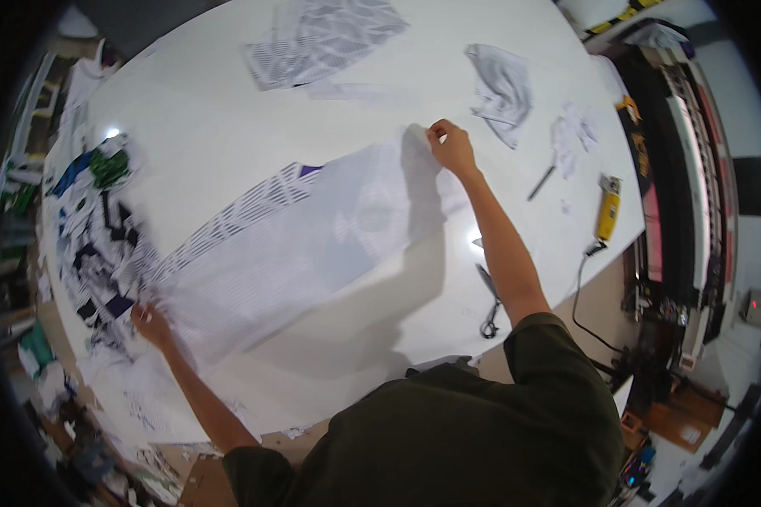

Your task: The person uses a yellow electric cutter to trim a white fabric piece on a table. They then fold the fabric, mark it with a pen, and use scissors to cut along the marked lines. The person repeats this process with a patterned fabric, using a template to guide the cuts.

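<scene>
A long white translucent sheet (330, 245) with faint stripes stretches diagonally across the white table (177, 101), and a geometric printed piece with a purple patch (254, 203) shows along its upper edge. My right hand (448, 142) pinches the sheet's upper right corner, casting a shadow over it. At its lower left end my left hand (150, 324) has its fingers curled on the sheet, beside a heap of black, white, blue and green fabric scraps (100, 237).
Patterned pieces (321, 42) lie at the back, with a crumpled grey piece (500, 89) and small scraps (573, 131) to the right. Black scissors (489, 313), a dark strip (539, 184) and a corded yellow electric tool (609, 207) lie on the right. Long rolls (668, 194) stand beyond the right edge.
</scene>
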Demonstrator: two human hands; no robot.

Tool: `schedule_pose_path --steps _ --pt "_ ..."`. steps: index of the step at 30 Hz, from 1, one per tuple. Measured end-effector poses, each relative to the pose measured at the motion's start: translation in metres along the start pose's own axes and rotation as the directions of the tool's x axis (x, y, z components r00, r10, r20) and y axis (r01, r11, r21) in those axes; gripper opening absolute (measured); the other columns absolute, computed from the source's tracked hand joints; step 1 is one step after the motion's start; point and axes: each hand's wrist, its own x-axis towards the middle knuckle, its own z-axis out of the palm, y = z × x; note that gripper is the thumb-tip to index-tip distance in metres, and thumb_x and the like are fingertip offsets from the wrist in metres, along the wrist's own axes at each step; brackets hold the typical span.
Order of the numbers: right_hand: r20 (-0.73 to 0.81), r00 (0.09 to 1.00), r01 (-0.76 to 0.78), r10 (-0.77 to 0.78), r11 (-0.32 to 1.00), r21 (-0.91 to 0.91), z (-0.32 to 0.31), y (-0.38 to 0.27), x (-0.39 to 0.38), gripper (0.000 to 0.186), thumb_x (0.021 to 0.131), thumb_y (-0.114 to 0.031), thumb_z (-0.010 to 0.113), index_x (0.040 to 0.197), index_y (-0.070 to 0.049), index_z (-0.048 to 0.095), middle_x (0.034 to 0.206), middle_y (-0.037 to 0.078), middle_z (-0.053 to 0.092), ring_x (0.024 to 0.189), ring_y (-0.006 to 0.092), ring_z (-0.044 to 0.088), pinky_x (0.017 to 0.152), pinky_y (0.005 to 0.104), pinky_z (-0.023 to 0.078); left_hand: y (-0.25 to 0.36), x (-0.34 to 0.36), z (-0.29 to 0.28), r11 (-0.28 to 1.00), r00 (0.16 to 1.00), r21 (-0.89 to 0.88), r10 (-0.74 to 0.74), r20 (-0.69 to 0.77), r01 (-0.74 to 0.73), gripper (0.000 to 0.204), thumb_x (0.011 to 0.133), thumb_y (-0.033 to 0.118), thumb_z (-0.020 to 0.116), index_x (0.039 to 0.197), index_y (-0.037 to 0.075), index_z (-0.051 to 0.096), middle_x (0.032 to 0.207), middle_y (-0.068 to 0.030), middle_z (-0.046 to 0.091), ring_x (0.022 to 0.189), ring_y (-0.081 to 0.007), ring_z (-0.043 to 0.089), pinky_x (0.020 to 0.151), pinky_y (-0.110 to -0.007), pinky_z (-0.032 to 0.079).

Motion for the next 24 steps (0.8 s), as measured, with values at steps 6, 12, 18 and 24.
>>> schedule_pose_path --steps 6,12,18,24 --pt "0.095 0.994 -0.059 0.053 0.996 0.067 -0.084 0.032 -0.116 0.021 0.09 -0.011 0.068 0.11 -0.005 0.07 0.1 0.012 0.071 0.082 0.028 0.067 0.077 0.0399 0.053 0.102 -0.151 -0.071 0.942 0.907 -0.057 0.334 0.254 -0.331 0.029 0.097 0.004 0.062 0.125 -0.003 0.062 0.122 -0.0205 0.064 0.114 -0.0371 0.062 0.1 -0.045 0.049" --pt "0.193 0.925 0.374 -0.327 0.876 -0.305 -0.089 0.039 -0.164 0.027 0.085 -0.009 0.071 0.112 -0.012 0.072 0.112 0.003 0.068 0.111 0.0229 0.06 0.096 0.0456 0.041 0.159 -0.211 -0.116 0.85 0.798 0.1 0.438 0.415 -0.518 0.029 0.093 -0.003 0.061 0.121 0.004 0.064 0.119 -0.0132 0.066 0.116 -0.033 0.06 0.104 -0.047 0.041" --pt "0.193 0.89 0.456 -0.413 0.805 -0.38 -0.109 0.049 -0.167 0.018 0.089 -0.011 0.07 0.106 -0.011 0.072 0.105 0.003 0.069 0.107 0.0222 0.061 0.098 0.045 0.038 0.131 -0.208 -0.124 0.848 0.772 0.062 0.446 0.452 -0.526 0.016 0.091 0.001 0.065 0.107 0.006 0.065 0.109 -0.0088 0.065 0.105 -0.0305 0.061 0.095 -0.046 0.043" --pt "0.314 0.918 0.359 -0.241 0.842 -0.402 -0.141 0.051 -0.189 0.017 0.084 -0.011 0.071 0.101 -0.011 0.072 0.103 0.003 0.068 0.109 0.0244 0.059 0.099 0.0493 0.036 0.166 -0.233 -0.154 0.912 0.63 -0.049 0.319 0.708 -0.406 0.021 0.085 0.003 0.065 0.105 0.004 0.061 0.106 -0.0121 0.063 0.105 -0.034 0.06 0.092 -0.048 0.044"
